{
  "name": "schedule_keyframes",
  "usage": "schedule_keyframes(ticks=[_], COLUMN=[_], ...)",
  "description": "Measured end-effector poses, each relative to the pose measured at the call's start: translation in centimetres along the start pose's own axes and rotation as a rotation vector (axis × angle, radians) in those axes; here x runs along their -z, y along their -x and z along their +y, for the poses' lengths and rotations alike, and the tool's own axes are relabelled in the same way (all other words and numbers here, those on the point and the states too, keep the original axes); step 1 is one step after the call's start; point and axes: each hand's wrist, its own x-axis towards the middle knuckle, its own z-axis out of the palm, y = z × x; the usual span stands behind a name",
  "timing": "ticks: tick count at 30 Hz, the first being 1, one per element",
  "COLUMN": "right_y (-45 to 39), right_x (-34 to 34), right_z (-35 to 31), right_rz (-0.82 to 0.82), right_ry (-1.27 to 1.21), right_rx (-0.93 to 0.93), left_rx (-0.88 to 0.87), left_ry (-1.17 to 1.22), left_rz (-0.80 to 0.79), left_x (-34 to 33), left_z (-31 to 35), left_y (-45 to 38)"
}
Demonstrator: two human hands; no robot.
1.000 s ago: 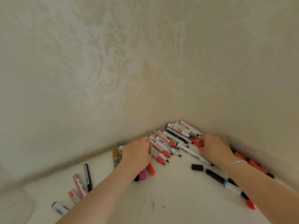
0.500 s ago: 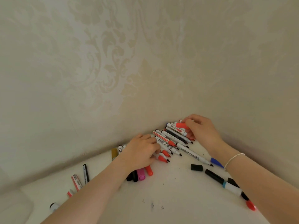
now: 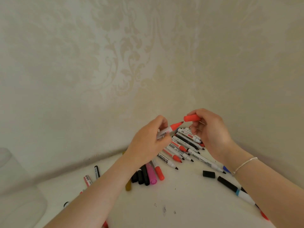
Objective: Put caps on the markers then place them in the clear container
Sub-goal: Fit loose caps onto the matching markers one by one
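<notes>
My left hand (image 3: 148,142) grips an uncapped red marker (image 3: 172,127) above the table, its tip pointing right. My right hand (image 3: 209,130) pinches a red cap (image 3: 191,117) just beyond that tip, a small gap between them. Below both hands lies a row of several uncapped markers (image 3: 184,145) in the table's corner. The clear container (image 3: 18,191) shows as a pale blurred shape at the lower left edge.
Loose caps in black, pink and red (image 3: 150,174) lie under my left wrist. A black cap (image 3: 209,174) and a capped black-and-white marker (image 3: 235,190) lie at right. More markers (image 3: 92,176) lie at left. Patterned walls (image 3: 115,63) meet behind the corner.
Both hands have risen off the pile. My left hand took up a red marker and my right hand took up a red cap, and they came close together.
</notes>
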Motion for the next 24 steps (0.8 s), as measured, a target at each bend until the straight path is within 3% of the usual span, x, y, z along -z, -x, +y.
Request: schedule_keyframes(ticks=[7,14,19,24], right_y=[0.6,1.0,1.1,0.9], right_x=[-0.8,-1.6,-1.7,-1.3], right_z=[-0.3,-0.4,-0.6,-0.8], right_rz=[0.085,0.042,0.019,0.131], right_ry=[0.221,0.335,0.384,0.291], right_rx=[0.122,0.157,0.154,0.097], left_rx=[0.005,0.013,0.047,0.110], left_ry=[-0.046,-0.069,-0.055,0.024], left_rz=[0.023,0.005,0.000,0.055], left_x=[0.9,1.3,1.3,1.3], left_z=[0.8,0.8,0.7,0.4], left_y=[0.3,0.5,0.7,0.8])
